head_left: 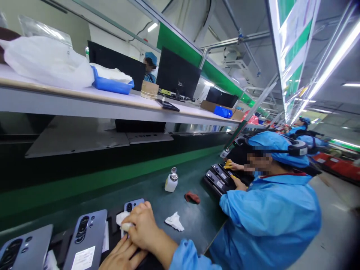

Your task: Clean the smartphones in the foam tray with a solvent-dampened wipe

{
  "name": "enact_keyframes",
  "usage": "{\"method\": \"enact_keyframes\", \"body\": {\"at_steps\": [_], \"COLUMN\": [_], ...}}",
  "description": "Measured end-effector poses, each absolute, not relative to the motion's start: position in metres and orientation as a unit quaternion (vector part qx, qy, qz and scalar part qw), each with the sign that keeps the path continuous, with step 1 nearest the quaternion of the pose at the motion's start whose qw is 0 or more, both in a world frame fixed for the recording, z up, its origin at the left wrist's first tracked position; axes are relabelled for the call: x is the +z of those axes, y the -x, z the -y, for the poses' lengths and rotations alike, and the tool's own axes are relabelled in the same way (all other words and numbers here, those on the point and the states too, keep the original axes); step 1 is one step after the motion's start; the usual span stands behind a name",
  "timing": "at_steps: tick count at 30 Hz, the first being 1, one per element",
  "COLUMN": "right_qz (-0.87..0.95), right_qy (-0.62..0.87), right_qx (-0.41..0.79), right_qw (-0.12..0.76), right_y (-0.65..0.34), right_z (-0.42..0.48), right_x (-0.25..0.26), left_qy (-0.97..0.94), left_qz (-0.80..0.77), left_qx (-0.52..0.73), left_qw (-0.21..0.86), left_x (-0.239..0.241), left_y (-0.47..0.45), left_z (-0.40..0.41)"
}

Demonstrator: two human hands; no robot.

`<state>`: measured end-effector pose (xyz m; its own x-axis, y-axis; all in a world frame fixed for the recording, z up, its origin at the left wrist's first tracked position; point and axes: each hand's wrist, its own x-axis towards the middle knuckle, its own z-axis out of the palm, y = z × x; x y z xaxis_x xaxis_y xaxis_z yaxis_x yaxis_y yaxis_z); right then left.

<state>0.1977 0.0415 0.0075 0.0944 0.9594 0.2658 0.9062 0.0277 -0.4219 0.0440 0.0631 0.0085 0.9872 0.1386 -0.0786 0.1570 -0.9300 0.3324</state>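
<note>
My right hand (pixel 144 227) is closed around a white cloth (pixel 122 217) at the upper part of a blue-grey phone (pixel 134 204), whose camera end shows past the fingers. Something pale covers one fingertip. Below it, my left hand (pixel 123 255) lies with stretched fingers, close to the right hand and over the same phone, most of which is hidden. To the left, a second phone (pixel 94 228) rests back up with a white label (pixel 83 258) on it. Another phone (pixel 36 243) is cut off at the lower left.
A white dispenser bottle (pixel 171 182), a reddish-brown cloth (pixel 192 197) and a crumpled white wipe (pixel 174 221) lie on the green bench (pixel 152 187). At right, a co-worker (pixel 270 210) in blue handles phones in a black tray (pixel 212 186). A shelf (pixel 112 103) runs above.
</note>
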Motion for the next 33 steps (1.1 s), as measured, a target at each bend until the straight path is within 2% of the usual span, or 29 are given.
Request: {"method": "enact_keyframes", "body": {"at_steps": [15, 22, 27, 33], "right_qz": [0.626, 0.631, 0.625, 0.658], "right_qy": [0.736, 0.705, 0.692, 0.604], "right_qx": [0.059, 0.066, 0.073, 0.182], "right_qw": [0.251, 0.316, 0.355, 0.412], "right_y": [-0.205, -0.196, -0.218, -0.196], "right_z": [-0.058, -0.035, -0.055, -0.083], "right_x": [0.020, 0.003, 0.026, 0.054], "left_qy": [-0.970, -0.956, -0.960, -0.944], "left_qz": [-0.099, -0.120, -0.130, -0.226], "left_qx": [-0.028, -0.094, 0.027, 0.096], "left_qw": [0.219, 0.249, 0.246, 0.219], "left_x": [0.020, 0.037, 0.040, 0.032], "left_y": [-0.039, -0.046, -0.034, 0.020], "left_z": [-0.054, -0.055, -0.038, -0.024]}}
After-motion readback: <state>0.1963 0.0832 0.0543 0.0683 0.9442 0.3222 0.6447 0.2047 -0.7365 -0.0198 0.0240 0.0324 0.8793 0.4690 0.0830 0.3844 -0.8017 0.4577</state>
